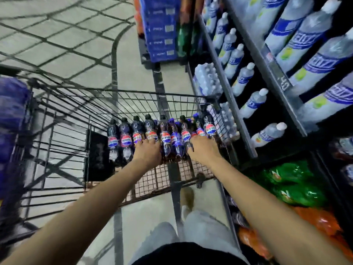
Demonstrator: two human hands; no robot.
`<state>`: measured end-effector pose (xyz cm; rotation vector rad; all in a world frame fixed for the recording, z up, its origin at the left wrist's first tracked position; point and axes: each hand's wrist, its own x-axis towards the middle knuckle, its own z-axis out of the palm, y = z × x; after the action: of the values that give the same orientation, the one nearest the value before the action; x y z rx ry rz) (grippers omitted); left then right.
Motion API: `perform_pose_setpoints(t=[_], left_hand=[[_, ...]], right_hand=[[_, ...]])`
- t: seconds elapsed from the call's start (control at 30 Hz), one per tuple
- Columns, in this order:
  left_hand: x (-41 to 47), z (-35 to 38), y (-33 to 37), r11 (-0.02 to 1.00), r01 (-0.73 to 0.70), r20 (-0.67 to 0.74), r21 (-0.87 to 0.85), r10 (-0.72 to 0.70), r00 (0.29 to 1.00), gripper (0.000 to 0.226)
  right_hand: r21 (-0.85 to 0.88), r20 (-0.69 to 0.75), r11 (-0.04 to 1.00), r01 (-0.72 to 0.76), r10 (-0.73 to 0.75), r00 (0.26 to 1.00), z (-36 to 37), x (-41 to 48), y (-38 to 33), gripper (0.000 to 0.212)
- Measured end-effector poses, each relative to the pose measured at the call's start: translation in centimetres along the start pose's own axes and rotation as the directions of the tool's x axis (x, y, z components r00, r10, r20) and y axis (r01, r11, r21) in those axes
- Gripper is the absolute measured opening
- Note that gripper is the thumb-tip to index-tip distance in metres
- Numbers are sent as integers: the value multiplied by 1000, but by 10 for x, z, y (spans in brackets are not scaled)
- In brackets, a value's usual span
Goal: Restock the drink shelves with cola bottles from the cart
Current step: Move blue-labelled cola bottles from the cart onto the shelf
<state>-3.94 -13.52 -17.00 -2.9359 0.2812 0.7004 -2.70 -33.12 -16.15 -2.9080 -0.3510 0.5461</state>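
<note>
Several dark cola bottles (pixel 126 138) with red-and-blue labels stand in a row inside a black wire cart (pixel 133 96). Both my arms reach into the cart. My left hand (pixel 148 152) lies on the bottles in the middle of the row, fingers curled over their labels. My right hand (pixel 202 150) grips bottles at the right end of the row (pixel 209 127). The lower parts of those bottles are hidden behind my hands. The drink shelves (pixel 238 111) rise right beside the cart.
Clear water bottles (pixel 246 75) fill the shelves at right. Green (pixel 292 180) and orange (pixel 324 222) soda bottles lie low at right. Stacked blue cases (pixel 160 29) stand ahead. A blue pack (pixel 13 115) sits at the cart's left. Tiled floor lies beyond.
</note>
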Motion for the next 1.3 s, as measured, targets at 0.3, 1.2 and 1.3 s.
perform_pose_setpoints(t=[0.3, 1.2, 1.3], left_hand=[[67, 32, 29, 998, 36, 190, -51, -26, 981, 50], [201, 104, 43, 649, 602, 360, -465, -484, 798, 72], [202, 108, 45, 659, 604, 362, -448, -484, 796, 80]], right_hand=[[-4, 198, 997, 78, -75, 977, 50, 76, 43, 25], [233, 325, 854, -465, 382, 865, 169, 176, 66, 75], [276, 371, 804, -527, 417, 830, 167, 178, 66, 72]])
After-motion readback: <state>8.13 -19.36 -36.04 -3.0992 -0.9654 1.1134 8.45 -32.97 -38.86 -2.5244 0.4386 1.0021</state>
